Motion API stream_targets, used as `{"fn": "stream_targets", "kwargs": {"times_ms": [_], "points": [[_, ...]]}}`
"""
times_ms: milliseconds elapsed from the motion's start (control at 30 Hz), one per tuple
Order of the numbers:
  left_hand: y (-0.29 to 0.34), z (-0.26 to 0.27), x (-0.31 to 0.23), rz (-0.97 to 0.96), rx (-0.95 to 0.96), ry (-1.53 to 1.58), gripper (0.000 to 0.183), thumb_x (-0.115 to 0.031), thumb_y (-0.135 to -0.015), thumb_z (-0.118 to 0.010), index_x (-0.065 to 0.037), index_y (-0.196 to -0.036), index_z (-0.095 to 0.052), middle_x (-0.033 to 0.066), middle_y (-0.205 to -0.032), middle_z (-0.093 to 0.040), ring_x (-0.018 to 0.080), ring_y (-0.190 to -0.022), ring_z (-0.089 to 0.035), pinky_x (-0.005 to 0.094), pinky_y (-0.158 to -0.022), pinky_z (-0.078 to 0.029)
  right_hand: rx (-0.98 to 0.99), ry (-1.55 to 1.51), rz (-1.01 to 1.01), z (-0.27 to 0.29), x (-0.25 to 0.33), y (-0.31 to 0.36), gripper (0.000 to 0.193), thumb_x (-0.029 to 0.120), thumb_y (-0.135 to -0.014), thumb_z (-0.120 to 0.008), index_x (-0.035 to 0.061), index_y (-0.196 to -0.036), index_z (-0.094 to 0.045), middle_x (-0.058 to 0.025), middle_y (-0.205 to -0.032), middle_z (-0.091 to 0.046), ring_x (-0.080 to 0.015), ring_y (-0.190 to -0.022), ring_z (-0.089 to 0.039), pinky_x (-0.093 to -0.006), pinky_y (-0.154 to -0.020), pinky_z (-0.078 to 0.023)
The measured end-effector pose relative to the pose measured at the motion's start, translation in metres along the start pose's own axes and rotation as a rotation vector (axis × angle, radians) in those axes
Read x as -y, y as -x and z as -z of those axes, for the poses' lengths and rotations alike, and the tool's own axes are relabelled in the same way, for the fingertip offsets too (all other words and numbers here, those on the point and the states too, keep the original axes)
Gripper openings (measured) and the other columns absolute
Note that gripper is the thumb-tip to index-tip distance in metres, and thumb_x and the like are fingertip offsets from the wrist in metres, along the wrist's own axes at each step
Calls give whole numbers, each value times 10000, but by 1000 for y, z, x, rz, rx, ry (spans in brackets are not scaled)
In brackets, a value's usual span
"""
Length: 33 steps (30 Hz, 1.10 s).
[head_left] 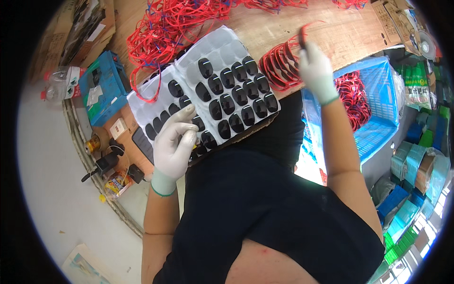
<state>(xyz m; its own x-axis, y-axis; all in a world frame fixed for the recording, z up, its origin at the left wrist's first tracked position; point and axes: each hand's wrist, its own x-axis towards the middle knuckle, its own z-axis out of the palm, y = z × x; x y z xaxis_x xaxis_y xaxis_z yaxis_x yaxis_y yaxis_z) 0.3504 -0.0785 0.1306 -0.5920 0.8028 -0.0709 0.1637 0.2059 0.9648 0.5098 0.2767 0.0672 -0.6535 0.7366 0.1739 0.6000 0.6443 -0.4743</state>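
My left hand (174, 144), in a white glove, hovers at the near side of a pale moulded tray (220, 45) holding rows of dark lenses (240, 94). Its thumb and fingers curl together, and I cannot make out what is between them. To the right, my gloved right hand (316, 71) grips red-framed sunglasses (302, 38) near its fingertips, raised above the table. Just left of that hand, a row of similar red-framed glasses (279, 66) stands packed closely together at the table's edge.
A tangled heap of red frames (165, 33) covers the back of the wooden table (265, 23). A blue basket (385, 113) with more red frames stands below on the right. At left are a blue box (101, 90), plastic bottles (64, 83) and a black device (108, 162).
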Motion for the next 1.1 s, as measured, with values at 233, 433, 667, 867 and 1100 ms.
{"fn": "stream_targets", "kwargs": {"times_ms": [233,433,667,867,1100], "points": [[4,-1,21,70,-185,-32,136,-38,-908,-581,36,-977,-672,217,-1253,-644,284,-1162,-637,385,-1013,-476,410,-36,-72,-39,-57,-12,280,209,-995,-501,1,-1146,-613,-219,-932,-695,-378,-918,-674,-421,-824,-516],[-93,123,64,125,-713,-481,536,-343,-932,-670,37,-1304,-606,194,-1225,-674,241,-1119,-643,351,-992,-475,393,-215,-120,-40,-54,-13,291,226,-997,-514,-25,-1087,-629,-179,-875,-696,-299,-831,-685,-381,-780,-517],[-156,162,112,574,-215,-793,536,-384,-790,-654,32,-1127,-677,220,-1073,-714,336,-1017,-689,389,-911,-510,95,-73,-93,-19,-23,-10,401,300,-967,-564,-4,-1215,-642,-242,-1083,-692,-385,-1059,-661,-436,-925,-511],[-130,152,87,416,-531,-578,398,-259,-799,-693,31,-1071,-664,155,-890,-712,234,-843,-686,317,-760,-524,157,-254,488,-56,116,4,279,234,-877,-631,51,-1083,-677,-166,-937,-684,-345,-922,-651,-445,-843,-525],[-52,132,2,197,-434,286,414,-128,-867,-718,85,-1175,-542,148,-955,-692,146,-786,-682,243,-634,-500,347,142,392,-104,171,-4,364,309,-781,-705,56,-1038,-656,-205,-1060,-616,-392,-1005,-615,-478,-866,-526]]}}
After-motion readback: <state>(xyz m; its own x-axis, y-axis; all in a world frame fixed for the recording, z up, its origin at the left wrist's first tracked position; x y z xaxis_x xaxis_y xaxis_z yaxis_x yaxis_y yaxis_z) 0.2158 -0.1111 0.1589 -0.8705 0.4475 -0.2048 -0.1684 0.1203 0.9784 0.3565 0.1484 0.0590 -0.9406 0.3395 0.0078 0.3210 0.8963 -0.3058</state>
